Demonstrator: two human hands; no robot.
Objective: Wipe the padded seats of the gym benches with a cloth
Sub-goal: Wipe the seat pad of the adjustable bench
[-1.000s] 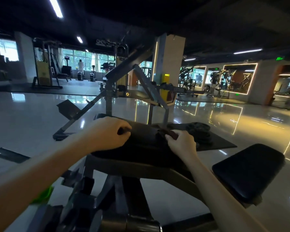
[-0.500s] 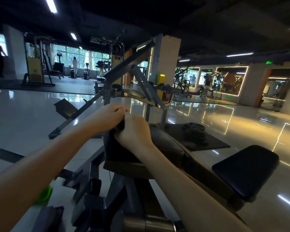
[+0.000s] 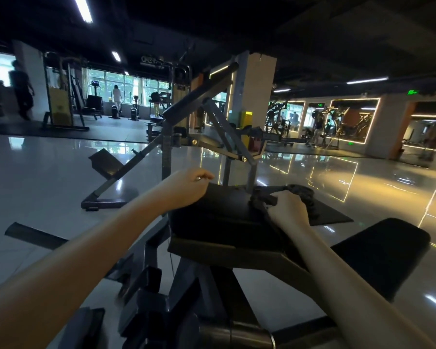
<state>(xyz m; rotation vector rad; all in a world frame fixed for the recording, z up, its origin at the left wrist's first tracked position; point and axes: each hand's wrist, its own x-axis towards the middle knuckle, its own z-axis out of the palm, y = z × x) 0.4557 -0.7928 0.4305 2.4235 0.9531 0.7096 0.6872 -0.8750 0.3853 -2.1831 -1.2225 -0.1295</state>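
Bunched in the right hand (image 3: 288, 210) is a dark, crumpled cloth (image 3: 261, 200). The fingers curl round it and press it onto the right end of the black, flat padded seat (image 3: 224, 210) straight ahead. The left hand (image 3: 184, 190) sits at the far left corner of that seat with its fingers bent. The corner is too dark to tell whether they hold the seat's edge, a fold of fabric or nothing.

The main risk is patchy cleaning. Wadded up like this, the cloth probably meets the seat with only a small face, so a stroke across may leave unwiped strips. Dark fabric on dark vinyl in this dim light would make those strips hard to spot. Spreading the wad flat would help.

A second risk is a snag. The grey steel post (image 3: 252, 176) of the machine rises just behind the seat, close to the cloth. A loose fold could catch on it, or the knuckles could knock it, if the stroke runs towards the back edge.

If the left hand is not really bracing the seat, a firm push might rock or turn it on its mount. The other black oblong bench pad (image 3: 380, 253), lower right and well apart from both hands, could get forgotten.
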